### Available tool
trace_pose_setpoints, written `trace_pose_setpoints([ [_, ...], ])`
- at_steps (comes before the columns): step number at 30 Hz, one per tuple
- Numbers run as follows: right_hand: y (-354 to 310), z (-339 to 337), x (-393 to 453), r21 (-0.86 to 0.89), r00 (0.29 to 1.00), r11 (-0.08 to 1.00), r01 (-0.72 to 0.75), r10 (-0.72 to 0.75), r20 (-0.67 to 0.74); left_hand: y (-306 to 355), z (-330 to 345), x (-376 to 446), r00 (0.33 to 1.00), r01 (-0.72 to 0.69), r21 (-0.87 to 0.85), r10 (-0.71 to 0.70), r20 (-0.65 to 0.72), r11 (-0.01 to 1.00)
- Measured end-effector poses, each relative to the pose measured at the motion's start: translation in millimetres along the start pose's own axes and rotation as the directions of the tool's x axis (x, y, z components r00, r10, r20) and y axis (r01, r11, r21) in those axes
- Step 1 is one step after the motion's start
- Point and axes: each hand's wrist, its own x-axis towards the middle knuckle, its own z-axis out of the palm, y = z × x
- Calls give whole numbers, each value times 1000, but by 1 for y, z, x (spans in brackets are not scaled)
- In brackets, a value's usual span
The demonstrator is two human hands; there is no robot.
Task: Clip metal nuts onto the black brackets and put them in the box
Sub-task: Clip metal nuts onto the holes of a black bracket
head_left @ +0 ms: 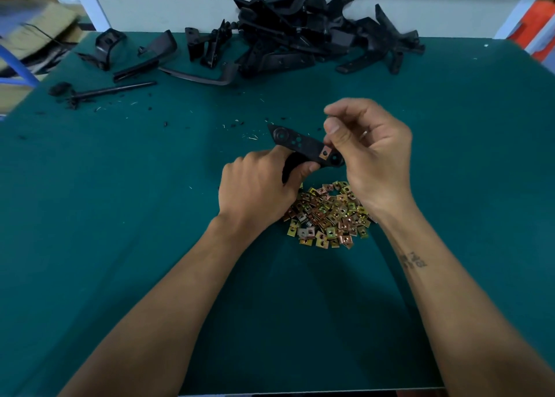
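Bracket (303, 147) gripped firmly in my left hand (258, 186); my right hand (369, 153) pinches the nut (325, 153) at its right end. Press until fully seated.

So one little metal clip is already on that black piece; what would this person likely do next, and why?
Probably press the nut fully home with the right hand, whose fingers sit right at it, while the left hand grips the bracket. After that, likely take another from the nut pile just below. No box is in view yet.
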Motion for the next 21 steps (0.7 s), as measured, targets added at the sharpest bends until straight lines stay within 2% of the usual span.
trace_pose_setpoints([
  [10,1,-3,1,151,990,981,-124,132,-45,0,1,0,998,-20,8,19,57,1000],
  [17,-1,-2,-1,101,999,993,-55,55,5,1,1,0,996,-36,5,35,83,999],
  [21,-2,-1,-2,53,997,996,-71,71,6,1,0,0,995,-31,5,31,96,999],
])
